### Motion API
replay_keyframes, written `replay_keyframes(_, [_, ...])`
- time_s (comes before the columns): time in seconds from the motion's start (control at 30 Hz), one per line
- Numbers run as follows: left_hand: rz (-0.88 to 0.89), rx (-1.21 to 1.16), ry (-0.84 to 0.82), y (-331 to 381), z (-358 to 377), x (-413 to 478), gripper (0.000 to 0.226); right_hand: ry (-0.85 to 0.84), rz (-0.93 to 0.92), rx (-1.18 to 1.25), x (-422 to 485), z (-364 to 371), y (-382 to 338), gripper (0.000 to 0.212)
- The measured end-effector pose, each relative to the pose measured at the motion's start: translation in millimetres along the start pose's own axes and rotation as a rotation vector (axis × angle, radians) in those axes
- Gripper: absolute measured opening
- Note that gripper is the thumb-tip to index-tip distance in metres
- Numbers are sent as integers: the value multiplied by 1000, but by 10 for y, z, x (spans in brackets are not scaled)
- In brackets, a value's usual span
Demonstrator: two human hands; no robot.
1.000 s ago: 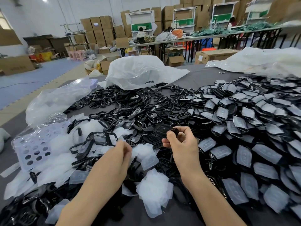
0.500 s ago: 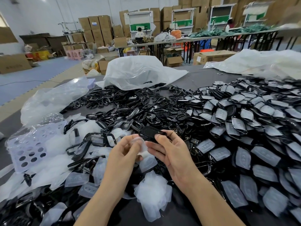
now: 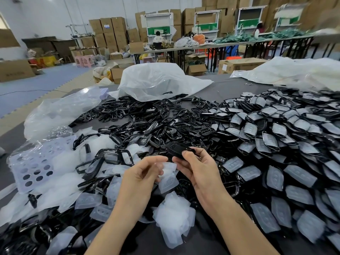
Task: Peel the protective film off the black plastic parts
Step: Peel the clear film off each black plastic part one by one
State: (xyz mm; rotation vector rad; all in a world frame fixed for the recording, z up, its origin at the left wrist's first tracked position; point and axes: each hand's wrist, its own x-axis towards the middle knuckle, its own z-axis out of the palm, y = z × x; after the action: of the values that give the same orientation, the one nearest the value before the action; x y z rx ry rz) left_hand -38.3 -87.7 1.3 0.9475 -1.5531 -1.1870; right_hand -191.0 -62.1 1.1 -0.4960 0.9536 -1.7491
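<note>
While the black part (image 3: pixel 175 150) sits gripped in the right hand (image 3: pixel 199 174) above the tabletop (image 3: pixel 230 84), the left hand (image 3: pixel 142 174) pinches the film (image 3: pixel 165 166) beside it — part looks light, stiff, slick; film flimsy, take a corner

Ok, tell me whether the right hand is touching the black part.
Touching. The head view shows the right hand pinching the black part, its thumb lying across the near edge.
</note>
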Motion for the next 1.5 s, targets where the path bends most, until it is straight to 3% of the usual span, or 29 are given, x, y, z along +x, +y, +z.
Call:
replay_keyframes(0.13, [27, 4, 1, 31, 31, -25, 31, -40, 37, -110, -5, 8, 36, 8])
replay_keyframes(0.33, [106, 137, 168, 42, 4, -37, 16, -168, 29, -239, -81, 31, 99, 13])
replay_keyframes(0.57, [47, 25, 245, 55, 6, -44, 9, -254, -43, -326, -147, 96, 107, 14])
replay_keyframes(0.77, [43, 38, 259, 40, -13, -34, 8, -255, -57, -306, -138, 86, 99, 10])
replay_keyframes(0.97, [46, 67, 251, 11, -12, -23, 10, -293, -47, -228, -134, 103, 77, 30])
replay_keyframes(1.07, [78, 105, 227, 5, 15, -35, 16, -258, -110, -297, -120, 77, 105, 16])
replay_keyframes(1.23, [77, 15, 147, 31, 27, -40, 34, -229, -135, -321, -109, 59, 97, 21])
replay_keyframes(1.5, [32, 16, 121, 4, -13, -3, 34, -244, -117, -352, -120, 49, 101, 26])
